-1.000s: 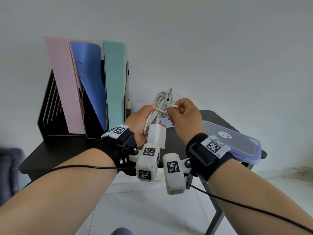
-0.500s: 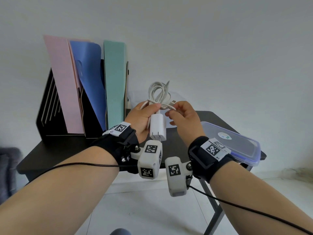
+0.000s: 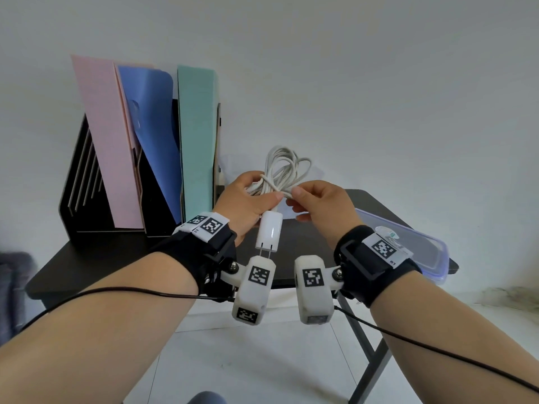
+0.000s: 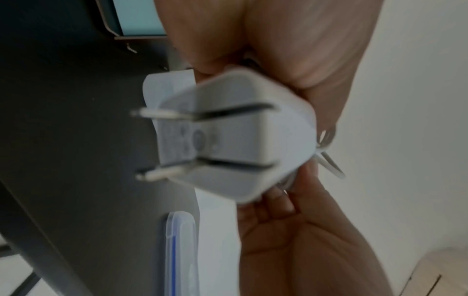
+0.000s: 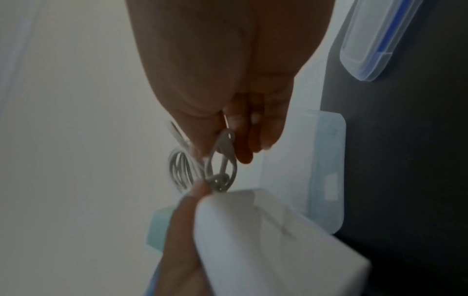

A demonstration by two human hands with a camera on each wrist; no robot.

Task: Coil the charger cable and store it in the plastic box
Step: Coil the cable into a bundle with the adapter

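The white charger cable [image 3: 284,167] is bunched into loops above my hands, held over the black table. My left hand [image 3: 262,196] grips the bundle at its waist, thumb across it. The white plug [image 3: 269,231] hangs below that grip, prongs toward me; in the left wrist view the plug [image 4: 228,136] fills the middle. My right hand [image 3: 296,196] pinches the cable's end right beside the left thumb; the right wrist view shows the cable end [image 5: 225,152] looped around the bundle. The open translucent box [image 5: 326,170] sits on the table behind my hands, mostly hidden in the head view.
The box's clear lid [image 3: 408,249] with a blue seal lies at the table's right edge. A black file rack [image 3: 75,182] holding pink, blue and green folders stands at the back left. A white wall is close behind the table [image 3: 93,258].
My right hand has carried the cable end round the bundle and in toward the left thumb. The loops now stand looser and taller. The plug's prongs have tipped toward me.
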